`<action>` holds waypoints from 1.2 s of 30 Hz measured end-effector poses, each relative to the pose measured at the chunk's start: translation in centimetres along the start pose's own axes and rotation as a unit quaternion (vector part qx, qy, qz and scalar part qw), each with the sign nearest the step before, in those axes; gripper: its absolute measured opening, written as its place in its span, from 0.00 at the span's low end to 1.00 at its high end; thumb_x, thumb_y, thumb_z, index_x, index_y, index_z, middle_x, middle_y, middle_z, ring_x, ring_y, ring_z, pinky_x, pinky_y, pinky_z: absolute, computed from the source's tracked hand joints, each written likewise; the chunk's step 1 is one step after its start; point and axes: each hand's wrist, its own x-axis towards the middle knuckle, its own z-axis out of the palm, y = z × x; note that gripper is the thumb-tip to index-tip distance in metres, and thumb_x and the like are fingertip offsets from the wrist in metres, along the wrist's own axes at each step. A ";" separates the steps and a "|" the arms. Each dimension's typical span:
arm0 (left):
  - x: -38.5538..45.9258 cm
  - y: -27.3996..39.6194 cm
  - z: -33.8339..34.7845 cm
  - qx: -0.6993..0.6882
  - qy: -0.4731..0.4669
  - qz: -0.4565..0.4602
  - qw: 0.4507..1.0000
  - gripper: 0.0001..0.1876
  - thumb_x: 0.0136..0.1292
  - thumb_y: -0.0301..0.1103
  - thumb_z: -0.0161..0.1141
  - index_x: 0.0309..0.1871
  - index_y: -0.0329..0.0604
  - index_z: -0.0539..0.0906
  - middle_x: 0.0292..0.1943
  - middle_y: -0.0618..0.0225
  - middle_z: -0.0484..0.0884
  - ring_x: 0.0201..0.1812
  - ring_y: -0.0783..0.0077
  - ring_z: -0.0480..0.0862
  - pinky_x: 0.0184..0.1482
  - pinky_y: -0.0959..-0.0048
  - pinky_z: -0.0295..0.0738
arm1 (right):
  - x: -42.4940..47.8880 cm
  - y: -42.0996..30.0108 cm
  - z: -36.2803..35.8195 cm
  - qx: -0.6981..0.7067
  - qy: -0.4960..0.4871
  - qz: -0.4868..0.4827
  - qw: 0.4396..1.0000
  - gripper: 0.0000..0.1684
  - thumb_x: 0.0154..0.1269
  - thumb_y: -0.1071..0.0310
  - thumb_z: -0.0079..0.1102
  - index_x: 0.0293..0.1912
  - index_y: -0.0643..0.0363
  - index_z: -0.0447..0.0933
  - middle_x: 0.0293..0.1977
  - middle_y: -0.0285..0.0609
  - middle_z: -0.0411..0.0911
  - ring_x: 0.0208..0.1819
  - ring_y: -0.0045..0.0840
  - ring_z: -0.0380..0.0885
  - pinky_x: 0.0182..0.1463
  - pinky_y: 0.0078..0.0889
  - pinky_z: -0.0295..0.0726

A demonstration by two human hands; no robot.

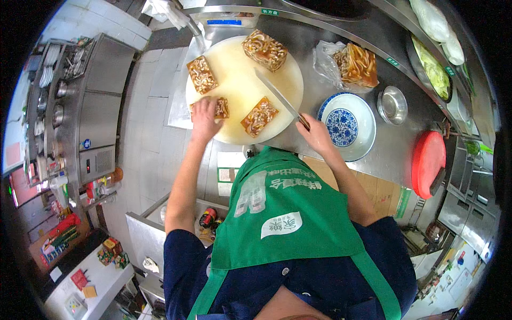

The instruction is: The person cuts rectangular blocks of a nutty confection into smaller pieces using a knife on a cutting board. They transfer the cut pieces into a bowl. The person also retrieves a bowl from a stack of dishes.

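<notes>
A round, pale cutting board (236, 80) lies on the steel counter and bears several blocks of jellied meat. My left hand (206, 119) rests on one block (222, 108) near the board's left edge, its fingers over the block's top. In my right hand (316, 132) is the wooden handle of a long kitchen knife (280, 96); its blade points up and left over the board. Between the hands lies a cut block (259, 117). Another block (202, 75) sits at the upper left, and a thicker one (265, 50) at the board's top.
Right of the board are a blue-and-white bowl (348, 126), a large jellied block (357, 66) partly in a plastic bag (326, 62), and stacked metal bowls (392, 105). A red round board (428, 164) stands at the counter's right end. A steel shelf (340, 30) runs along the back.
</notes>
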 end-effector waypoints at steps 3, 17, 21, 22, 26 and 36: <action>-2.5 6.9 1.8 -0.157 -0.012 -0.031 0.987 0.46 0.51 0.37 0.80 0.75 0.46 0.71 0.72 0.51 0.71 0.75 0.46 0.69 0.77 0.50 0.64 | -2.8 1.2 -0.7 0.052 -0.001 0.029 0.998 0.19 0.76 0.56 0.60 0.55 0.60 0.78 0.32 0.58 0.83 0.36 0.55 0.83 0.38 0.50 0.80; -0.2 14.7 10.2 -0.269 0.163 -0.119 0.942 0.44 0.48 0.18 0.61 0.75 0.39 0.68 0.72 0.47 0.66 0.75 0.39 0.64 0.79 0.47 0.57 | -2.3 4.6 -1.8 0.102 -0.074 0.034 0.991 0.20 0.76 0.56 0.61 0.56 0.62 0.79 0.30 0.56 0.83 0.31 0.50 0.83 0.35 0.45 0.78; 0.2 13.9 8.9 -0.209 0.108 -0.093 0.968 0.43 0.48 0.28 0.69 0.73 0.39 0.70 0.65 0.50 0.72 0.68 0.44 0.69 0.73 0.49 0.62 | -2.8 4.0 -1.8 0.081 -0.038 0.000 0.996 0.18 0.76 0.56 0.61 0.51 0.62 0.78 0.30 0.58 0.82 0.33 0.53 0.84 0.36 0.49 0.79; 0.2 13.9 8.4 -0.191 0.102 -0.090 0.972 0.44 0.48 0.30 0.72 0.73 0.39 0.70 0.65 0.51 0.72 0.67 0.44 0.70 0.73 0.50 0.62 | -2.9 3.8 -1.9 0.080 -0.042 -0.001 0.996 0.17 0.77 0.56 0.59 0.49 0.62 0.78 0.31 0.58 0.83 0.35 0.54 0.84 0.37 0.53 0.79; 2.3 13.8 7.7 -0.134 0.094 -0.067 0.984 0.45 0.48 0.41 0.77 0.72 0.40 0.72 0.62 0.54 0.75 0.65 0.48 0.72 0.70 0.53 0.65 | -2.3 2.7 -1.3 -0.044 -0.045 0.000 0.998 0.17 0.76 0.56 0.57 0.46 0.62 0.77 0.30 0.57 0.83 0.34 0.56 0.84 0.37 0.57 0.80; 3.6 12.7 7.9 -0.174 0.031 -0.081 0.981 0.40 0.50 0.42 0.77 0.68 0.42 0.75 0.61 0.54 0.76 0.64 0.48 0.74 0.67 0.52 0.69 | -0.7 2.4 -0.1 -0.128 0.014 -0.002 0.992 0.15 0.75 0.57 0.55 0.40 0.60 0.78 0.27 0.57 0.82 0.31 0.56 0.83 0.36 0.60 0.81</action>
